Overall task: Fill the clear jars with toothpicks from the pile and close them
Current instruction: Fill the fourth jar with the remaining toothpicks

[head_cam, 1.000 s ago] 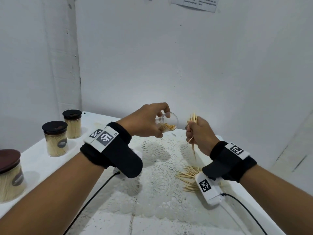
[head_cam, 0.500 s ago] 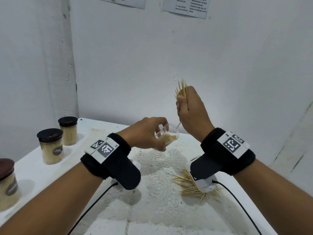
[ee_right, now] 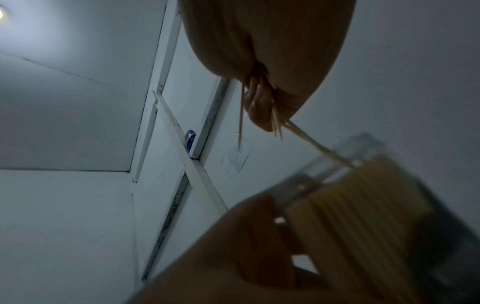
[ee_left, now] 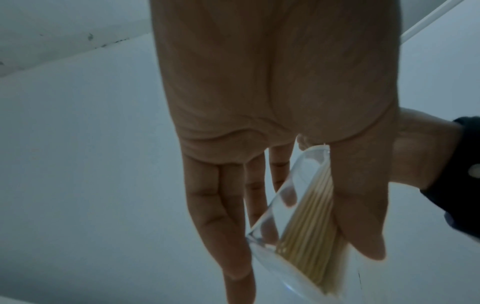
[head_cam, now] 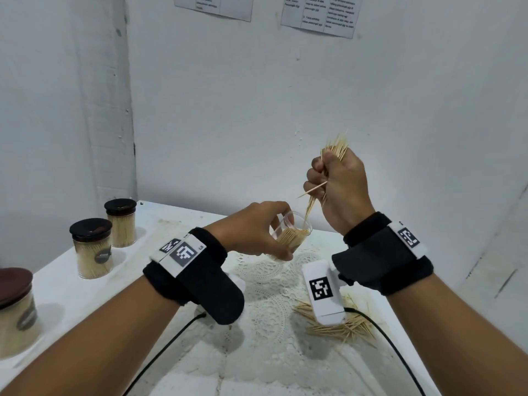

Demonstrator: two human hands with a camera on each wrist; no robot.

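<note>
My left hand [head_cam: 257, 232] grips a clear jar [head_cam: 291, 234], tilted with its mouth to the upper right and partly filled with toothpicks [ee_left: 309, 232]. My right hand [head_cam: 334, 181] is a fist round a bundle of toothpicks [head_cam: 334, 148] just above the jar's mouth. The bundle's lower tips [head_cam: 310, 207] point down at the opening, and one stick juts sideways. In the right wrist view the lower tips [ee_right: 324, 152] reach the blurred jar [ee_right: 363, 195]. A loose pile of toothpicks [head_cam: 343, 324] lies on the lace mat, partly behind my right wrist camera.
Two filled jars with dark lids [head_cam: 91, 247] [head_cam: 120, 221] stand at the table's left, and a larger brown-lidded one [head_cam: 14, 307] at the left edge. A white lace mat [head_cam: 271, 295] covers the table's middle. The walls stand close behind, and cables trail from both wrists.
My right hand rose with the toothpick bundle from beside the jar to above its mouth. My left hand tilted the jar's opening up toward it.
</note>
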